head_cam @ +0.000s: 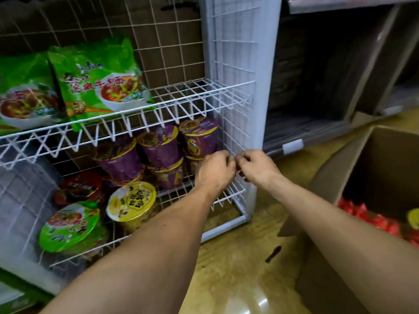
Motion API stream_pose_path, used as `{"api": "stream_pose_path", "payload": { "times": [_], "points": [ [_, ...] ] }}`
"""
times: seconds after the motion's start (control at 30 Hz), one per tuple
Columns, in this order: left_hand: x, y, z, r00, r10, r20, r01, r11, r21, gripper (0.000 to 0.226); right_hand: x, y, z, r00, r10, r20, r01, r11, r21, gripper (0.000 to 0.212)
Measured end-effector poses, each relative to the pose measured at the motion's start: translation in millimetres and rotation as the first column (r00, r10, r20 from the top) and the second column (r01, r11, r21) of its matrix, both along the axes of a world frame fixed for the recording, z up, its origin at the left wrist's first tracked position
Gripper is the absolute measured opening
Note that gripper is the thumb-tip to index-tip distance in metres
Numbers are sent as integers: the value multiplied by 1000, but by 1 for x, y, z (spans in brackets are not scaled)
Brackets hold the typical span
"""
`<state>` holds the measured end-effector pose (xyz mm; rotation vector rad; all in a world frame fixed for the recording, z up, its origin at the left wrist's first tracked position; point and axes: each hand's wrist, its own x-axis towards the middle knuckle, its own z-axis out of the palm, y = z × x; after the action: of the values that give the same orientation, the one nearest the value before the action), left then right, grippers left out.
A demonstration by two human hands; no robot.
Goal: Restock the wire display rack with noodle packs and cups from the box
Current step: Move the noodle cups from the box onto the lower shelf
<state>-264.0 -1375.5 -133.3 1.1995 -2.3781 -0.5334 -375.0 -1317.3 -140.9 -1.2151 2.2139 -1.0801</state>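
Locate the green plastic noodle packs (99,80) standing on the upper left shelf of the white wire display rack (204,96). Below, find the green-lidded cup (68,225), the yellow-lidded cup (131,200) and the stacked purple paper cups (158,146) on the lower shelf.

Observe the left hand (215,171) and right hand (258,168), knuckle to knuckle at the rack's right front corner, just beside the purple cups. Fingers of both curled inward; impossible to tell whether pinching a wire, some small part, or nothing.

Treat the step as a probable adjustment of the side panel. Hold the panel square to the shelf edge. Avoid nudging the purple stack.

Then turn right to the open brown cardboard box (335,173) on the floor, with red wrapped packs (371,218) inside, for further stock. Consider filling the bare right end of the upper shelf first.
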Motion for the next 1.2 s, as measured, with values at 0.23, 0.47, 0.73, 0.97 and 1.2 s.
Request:
{"api": "stream_pose_path", "payload": {
  "times": [0.23, 0.47, 0.73, 0.97, 1.2],
  "points": [
    [-56, 36, 2, 983, -121, -140, 114, 992, -55, 30, -43, 55, 24, 976, -184, -115, 181, 983, -34, 25],
    [-129, 94, 7, 921, -239, -309, 248, 969, -10, 29, -100, 121, 26, 925, -364, -107, 357, 931, -76, 27],
    [-204, 163, 5, 870, -371, -325, 427, 896, 121, 23, -157, 191, 17, 822, -564, -82, 560, 826, -72, 27],
    [-242, 193, -17, 839, -519, -165, 545, 806, 233, 31, -190, 241, -16, 790, -608, -83, 613, 789, 51, 24],
    [-288, 228, -46, 833, -534, -146, 546, 748, 378, 30, -220, 271, -45, 717, -697, 3, 692, 712, 115, 27]
  ]
}}
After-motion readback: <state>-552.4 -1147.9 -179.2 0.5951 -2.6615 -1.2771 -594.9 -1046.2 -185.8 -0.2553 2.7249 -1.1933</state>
